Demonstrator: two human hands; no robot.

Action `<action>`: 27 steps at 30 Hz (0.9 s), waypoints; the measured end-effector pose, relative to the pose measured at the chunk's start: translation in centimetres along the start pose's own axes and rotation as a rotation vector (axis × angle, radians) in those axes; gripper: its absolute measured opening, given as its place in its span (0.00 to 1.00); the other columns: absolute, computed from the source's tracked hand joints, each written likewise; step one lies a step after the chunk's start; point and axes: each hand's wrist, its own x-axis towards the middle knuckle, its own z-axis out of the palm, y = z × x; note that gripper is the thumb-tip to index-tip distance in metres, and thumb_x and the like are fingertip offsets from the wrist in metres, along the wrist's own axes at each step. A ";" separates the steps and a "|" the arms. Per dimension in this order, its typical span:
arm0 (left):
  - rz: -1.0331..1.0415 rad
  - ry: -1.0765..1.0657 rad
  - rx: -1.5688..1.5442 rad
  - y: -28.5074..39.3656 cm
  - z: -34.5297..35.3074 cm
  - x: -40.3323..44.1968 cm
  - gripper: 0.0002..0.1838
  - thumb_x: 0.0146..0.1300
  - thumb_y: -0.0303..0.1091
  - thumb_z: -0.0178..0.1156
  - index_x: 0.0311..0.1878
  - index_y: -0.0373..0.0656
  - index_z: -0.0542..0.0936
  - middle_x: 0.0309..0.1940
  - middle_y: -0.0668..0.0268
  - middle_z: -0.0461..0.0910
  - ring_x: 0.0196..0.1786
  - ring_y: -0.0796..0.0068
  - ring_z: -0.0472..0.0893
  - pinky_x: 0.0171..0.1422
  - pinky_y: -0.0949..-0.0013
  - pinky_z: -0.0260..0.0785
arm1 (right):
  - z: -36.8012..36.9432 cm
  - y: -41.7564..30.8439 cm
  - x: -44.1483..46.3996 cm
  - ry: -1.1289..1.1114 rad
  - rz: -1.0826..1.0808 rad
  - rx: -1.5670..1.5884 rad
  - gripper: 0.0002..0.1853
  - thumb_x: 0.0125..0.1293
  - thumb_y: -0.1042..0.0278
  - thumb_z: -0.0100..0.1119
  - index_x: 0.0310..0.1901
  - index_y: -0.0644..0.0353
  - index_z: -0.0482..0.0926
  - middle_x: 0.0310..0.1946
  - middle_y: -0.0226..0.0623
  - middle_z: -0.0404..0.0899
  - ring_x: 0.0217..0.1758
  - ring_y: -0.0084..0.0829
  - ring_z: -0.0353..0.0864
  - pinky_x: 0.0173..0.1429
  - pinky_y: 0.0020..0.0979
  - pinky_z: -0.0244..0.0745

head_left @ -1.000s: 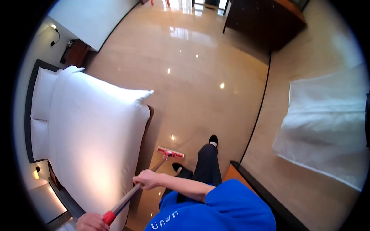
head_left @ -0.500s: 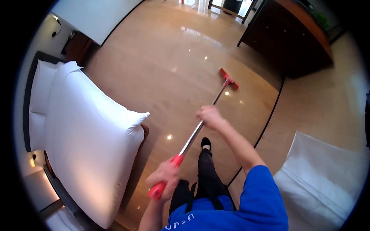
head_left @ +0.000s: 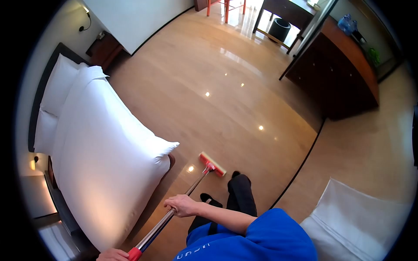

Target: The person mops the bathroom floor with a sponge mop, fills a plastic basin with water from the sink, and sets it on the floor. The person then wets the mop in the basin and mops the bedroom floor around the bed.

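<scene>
A sponge mop (head_left: 154, 232) with a metal pole slants from the lower left up to the floor ahead of my feet. Its red head (head_left: 211, 165), with a pale sponge strip, rests on the shiny floor beside the bed's near corner. My right hand (head_left: 182, 205) is closed around the middle of the pole. At the bottom edge of the picture, my left hand (head_left: 113, 255) grips the upper end by the red handle; part of this hand is cut off.
A bed with a white cover (head_left: 104, 143) stands at left. A white-covered seat (head_left: 344, 222) is at lower right. A dark wooden cabinet (head_left: 335, 74) with bottles stands at upper right. Farther back are a black bin (head_left: 279, 29), a desk and a red chair (head_left: 226, 9).
The mop head has come back across the floor toward my feet and to the left. Both hands have moved down and left with the pole. The view has tilted up somewhat.
</scene>
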 end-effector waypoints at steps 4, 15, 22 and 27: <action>0.039 -0.159 0.007 0.4 1.4 6.2 0.16 0.62 0.39 0.57 0.21 0.43 0.69 0.15 0.65 0.73 0.20 0.66 0.76 0.32 0.60 0.72 | -5.6 0.9 2.7 -0.232 -0.081 -0.079 0.07 0.51 0.68 0.58 0.33 0.54 0.74 0.23 0.40 0.77 0.30 0.47 0.78 0.33 0.47 0.70; -0.130 0.143 -0.181 -18.6 24.7 25.5 0.09 0.59 0.27 0.54 0.23 0.44 0.69 0.25 0.64 0.75 0.29 0.69 0.74 0.41 0.59 0.69 | -49.4 19.6 5.7 -0.134 0.251 -0.674 0.07 0.46 0.73 0.62 0.30 0.52 0.78 0.30 0.37 0.79 0.39 0.42 0.80 0.43 0.42 0.75; -0.186 0.075 -0.249 -28.0 43.0 34.4 0.10 0.48 0.18 0.65 0.25 0.44 0.74 0.28 0.65 0.77 0.41 0.63 0.78 0.54 0.56 0.69 | -63.6 31.8 2.7 -0.195 0.655 -1.016 0.15 0.48 0.65 0.67 0.41 0.43 0.82 0.42 0.31 0.77 0.56 0.32 0.73 0.61 0.36 0.65; -0.319 0.195 -0.105 -19.4 28.8 32.5 0.08 0.52 0.25 0.63 0.24 0.45 0.72 0.26 0.65 0.75 0.37 0.64 0.77 0.49 0.57 0.69 | -43.6 16.5 9.9 -0.183 0.271 -0.594 0.11 0.46 0.68 0.64 0.35 0.49 0.78 0.32 0.35 0.78 0.42 0.38 0.77 0.46 0.40 0.70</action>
